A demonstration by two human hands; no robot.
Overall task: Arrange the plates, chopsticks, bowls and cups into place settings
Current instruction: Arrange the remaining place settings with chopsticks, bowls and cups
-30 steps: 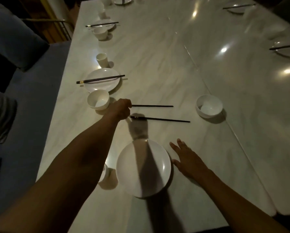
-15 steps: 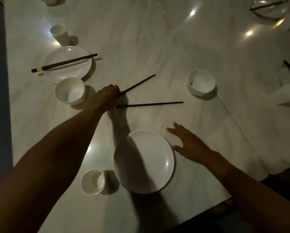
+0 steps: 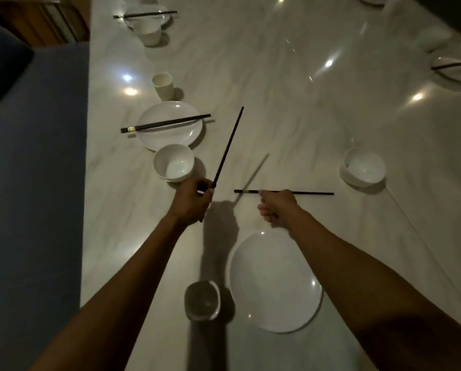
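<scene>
My left hand grips one black chopstick, lifted off the table and pointing up and away. My right hand pinches a second black chopstick that lies level, left to right. A bare white plate sits near the table's front edge, below my right hand. A small cup stands just left of that plate. A loose white bowl rests to the right.
A set place at the left has a plate with paired chopsticks across it, a bowl and a cup. More settings lie at the far left and right. The marble table's left edge borders a blue seat.
My left hand has raised its chopstick off the table and swung its tip upward. My right hand left the plate's side and took hold of the other chopstick.
</scene>
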